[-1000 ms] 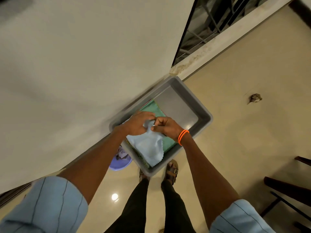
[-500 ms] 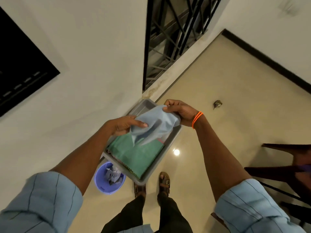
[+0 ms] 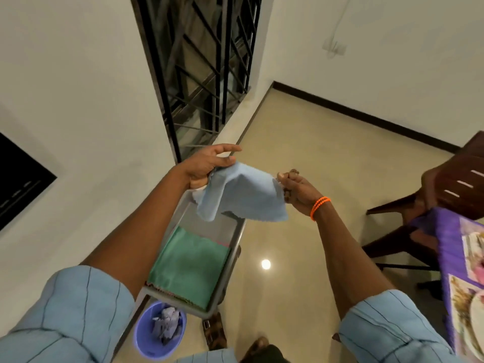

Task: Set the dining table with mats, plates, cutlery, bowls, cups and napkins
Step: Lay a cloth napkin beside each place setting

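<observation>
I see a pale blue napkin (image 3: 243, 191) hanging in the air above the far end of a grey tray (image 3: 237, 241), pinched at one corner by my left hand (image 3: 207, 166) and at the opposite edge by my right hand (image 3: 296, 191), its lower edge drooping in soft folds. A folded green napkin (image 3: 188, 265) lies flat in the tray's near end, atop a thin stack whose pinkish edges just show.

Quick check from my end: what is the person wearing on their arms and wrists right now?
Both arms have light blue sleeves with thin dark stripes, pushed up above the elbows: left sleeve, right sleeve. The forearms are bare. An orange beaded bracelet circles the right wrist in two strands. No gloves, watch or rings show.
</observation>
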